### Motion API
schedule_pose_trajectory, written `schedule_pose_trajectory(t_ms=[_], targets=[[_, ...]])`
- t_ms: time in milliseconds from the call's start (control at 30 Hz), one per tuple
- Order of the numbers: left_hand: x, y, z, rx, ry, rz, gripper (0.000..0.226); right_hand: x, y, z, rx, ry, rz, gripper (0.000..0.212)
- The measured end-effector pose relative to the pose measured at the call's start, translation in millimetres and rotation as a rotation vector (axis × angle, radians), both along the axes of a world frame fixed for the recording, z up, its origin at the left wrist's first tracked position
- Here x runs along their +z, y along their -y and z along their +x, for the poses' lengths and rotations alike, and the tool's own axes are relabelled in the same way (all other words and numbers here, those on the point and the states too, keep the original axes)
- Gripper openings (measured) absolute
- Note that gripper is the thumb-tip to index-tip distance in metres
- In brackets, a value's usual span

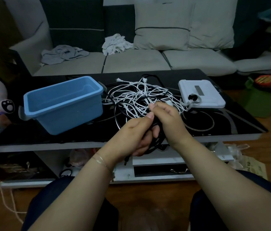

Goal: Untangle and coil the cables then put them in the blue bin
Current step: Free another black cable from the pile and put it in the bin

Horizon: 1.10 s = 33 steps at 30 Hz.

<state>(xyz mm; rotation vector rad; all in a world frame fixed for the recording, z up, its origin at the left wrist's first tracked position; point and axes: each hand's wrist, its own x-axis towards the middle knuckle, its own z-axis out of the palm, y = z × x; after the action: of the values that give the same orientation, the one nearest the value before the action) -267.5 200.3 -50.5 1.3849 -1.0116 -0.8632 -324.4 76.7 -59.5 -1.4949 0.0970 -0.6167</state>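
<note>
**Coiling the black cable at the table's near edge, bin off to the left**

Holding a bundle of black cable (155, 139) loops, the left hand (136, 135) sits just over the near edge of the table (231, 124), palm turned inward, thumb laid across the top of the loops and fingers curled under them. One black end with its plug hangs down below that grip. The right hand (166, 117) is touching the left from the other side, fingers bent and pinching the same black cable where it leaves the coil toward the far side.

From the grip, the loose run of black cable leads away and to the left, sweeping in an arc across the table before it disappears under the heap of white cable (141, 97). That white tangle lies just beyond both hands, unsorted, one plug at its far side.

The blue bin (61, 104) stands on the table to the left of the hands, its long axis running slantwise from near-left to far-right, open and holding nothing I can see. The left hand is the nearer one to it, so the finished coil would most likely travel leftward and slightly away. A white flat device (201, 92) lies to the right of the tangle.
</note>
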Motion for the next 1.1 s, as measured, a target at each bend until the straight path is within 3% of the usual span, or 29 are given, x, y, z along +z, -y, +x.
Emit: schedule_pose_trajectory(t_ms=[100,233,300,367,500,567,633,733,833,900,1100], targets=[[-1,-2,3,-0.034,-0.066,-0.051,0.056,1,0,0,0.102,-0.037,0.171,0.042],[-2,-3,9,-0.096,-0.252,-0.119,0.069,5,3,2,0.156,-0.135,0.378,0.026],[-1,-3,15,-0.103,-0.389,-0.161,0.074,2,3,5,0.157,-0.213,0.402,0.023],[0,-4,20,-0.086,-0.467,-0.211,0.066,-6,0,9,0.131,-0.263,0.414,0.035],[3,-8,24,-0.043,-0.480,-0.259,0.059,-13,-8,14,0.137,-0.347,0.389,0.032],[6,-10,27,-0.017,-0.528,-0.316,0.057,-13,-6,14,0.066,-0.389,0.135,0.029],[9,-13,32,0.033,-0.585,-0.374,0.056,-15,-6,13,0.006,-0.405,-0.186,0.040],[11,-16,38,0.143,-0.654,-0.438,0.055,-20,-6,10,-0.075,-0.444,-0.504,0.050],[12,-19,43,0.254,-0.729,-0.511,0.053,-25,-8,6,-0.069,-0.518,-0.853,0.041],[13,-21,46,0.350,-0.750,-0.547,0.050,-26,-12,5,-0.020,-0.527,-1.019,0.026],[14,-19,48,0.660,-0.616,-0.553,0.047,-24,-26,-3,0.003,-0.386,-1.336,0.023]])
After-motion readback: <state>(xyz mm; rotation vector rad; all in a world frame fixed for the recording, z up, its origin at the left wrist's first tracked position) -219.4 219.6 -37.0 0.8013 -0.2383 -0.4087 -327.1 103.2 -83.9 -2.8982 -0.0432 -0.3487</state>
